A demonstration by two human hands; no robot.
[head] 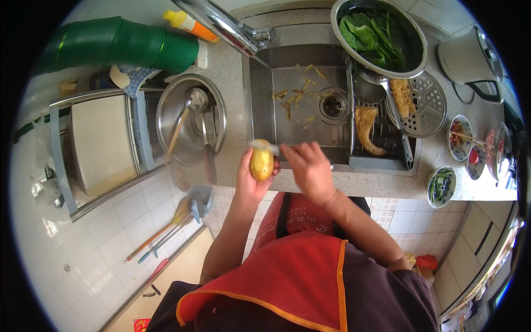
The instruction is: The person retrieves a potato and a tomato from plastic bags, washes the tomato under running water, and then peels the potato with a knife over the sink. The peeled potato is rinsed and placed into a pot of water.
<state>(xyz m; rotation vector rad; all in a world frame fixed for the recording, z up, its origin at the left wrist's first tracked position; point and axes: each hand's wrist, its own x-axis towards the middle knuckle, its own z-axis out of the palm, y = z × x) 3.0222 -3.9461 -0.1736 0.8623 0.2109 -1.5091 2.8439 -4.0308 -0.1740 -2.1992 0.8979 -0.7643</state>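
Note:
At the sink's near edge my left hand (253,178) holds a potato (262,165), whose yellow flesh is bare on the visible side. My right hand (310,170) grips a peeler (265,147), blurred, with its head across the potato's far end. Beyond both hands lies the stainless steel sink (290,128), its floor scattered with strips of peel (298,93) left of the drain (333,104). Part of the peeler's handle is hidden inside my right fingers.
Left of the sink stands a steel basin (166,137) with a ladle (196,99). A steel bowl of leafy greens (365,37) sits at the back right. Loofah pieces (367,128) lie on the drainer. Small bowls (442,186) line the right counter. The faucet (224,27) reaches over the sink.

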